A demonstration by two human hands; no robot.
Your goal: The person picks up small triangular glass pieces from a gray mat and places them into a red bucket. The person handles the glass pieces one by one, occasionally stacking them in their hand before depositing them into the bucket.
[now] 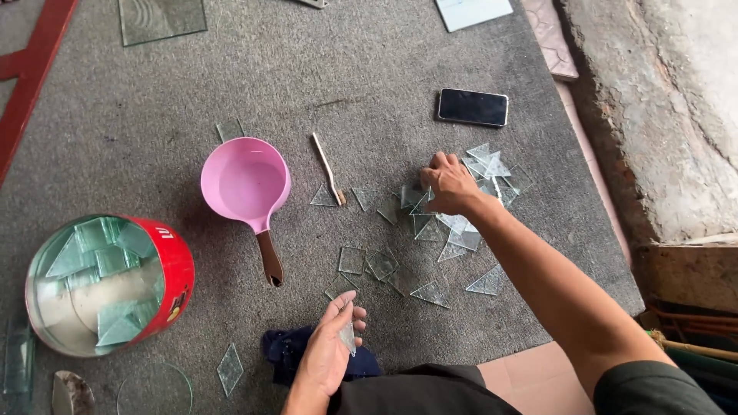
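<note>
Grey carpet (154,138) covers the table. Left hand (327,353) fingers pinch a small glass piece (348,336) near the front edge. Right hand (448,184) fingers curl down onto the pile of glass pieces (461,223) near the right edge, beside a phone (473,107).

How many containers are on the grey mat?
2: a pink saucepan mid-mat, and a red round tin holding glass pieces at the left edge. None looks hidden.
</note>
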